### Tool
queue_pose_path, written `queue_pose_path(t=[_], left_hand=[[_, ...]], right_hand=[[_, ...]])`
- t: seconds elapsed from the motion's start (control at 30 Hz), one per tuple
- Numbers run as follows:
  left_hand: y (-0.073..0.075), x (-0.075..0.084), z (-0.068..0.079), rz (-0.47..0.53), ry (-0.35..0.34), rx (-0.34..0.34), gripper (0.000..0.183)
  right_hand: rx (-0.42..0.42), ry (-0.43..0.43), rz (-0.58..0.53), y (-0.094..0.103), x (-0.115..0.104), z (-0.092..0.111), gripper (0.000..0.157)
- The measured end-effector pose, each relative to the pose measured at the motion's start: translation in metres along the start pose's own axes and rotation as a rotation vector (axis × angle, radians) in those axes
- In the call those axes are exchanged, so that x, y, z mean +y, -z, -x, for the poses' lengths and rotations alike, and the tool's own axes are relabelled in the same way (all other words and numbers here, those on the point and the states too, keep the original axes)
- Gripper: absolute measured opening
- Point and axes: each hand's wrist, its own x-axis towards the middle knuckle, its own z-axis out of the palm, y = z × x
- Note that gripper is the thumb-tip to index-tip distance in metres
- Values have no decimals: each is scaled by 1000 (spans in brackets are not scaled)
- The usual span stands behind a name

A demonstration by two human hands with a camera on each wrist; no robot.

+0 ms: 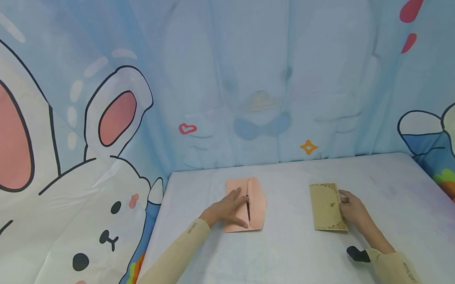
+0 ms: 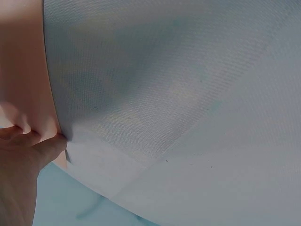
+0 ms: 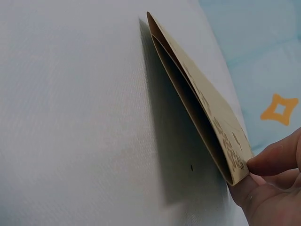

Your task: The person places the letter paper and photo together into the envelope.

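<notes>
On the left part of the table lies a pink envelope (image 1: 258, 208) with a dark slit down its middle. My left hand (image 1: 227, 209) rests on it, fingers spread over the paper. In the left wrist view the thumb (image 2: 55, 146) touches the envelope's edge (image 2: 28, 61). Farther right, my right hand (image 1: 353, 208) pinches a folded gold card (image 1: 325, 206) by its right edge, with brown ornament in its corners. The right wrist view shows this card (image 3: 202, 84) tilted off the table, its two leaves slightly apart, between the thumb and fingers of the right hand (image 3: 277, 183).
A white cloth covers the table (image 1: 288, 257). Behind it hangs a light blue printed curtain (image 1: 247, 53), with a large cartoon rabbit (image 1: 91, 218) on the left side. A dark printed or lying shape (image 1: 357, 254) shows beside the right sleeve.
</notes>
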Motion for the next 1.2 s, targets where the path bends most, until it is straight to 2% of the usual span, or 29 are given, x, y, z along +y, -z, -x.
queue_pose_path(t=[0.33,1.2], left_hand=[[2,2,2,-2,6,3,94],[4,5,4,-12,8,0,96]], right_hand=[[-4,53,-32,-6,-1,-2,61],[-46,30,-111,-34,-19,-3,60]])
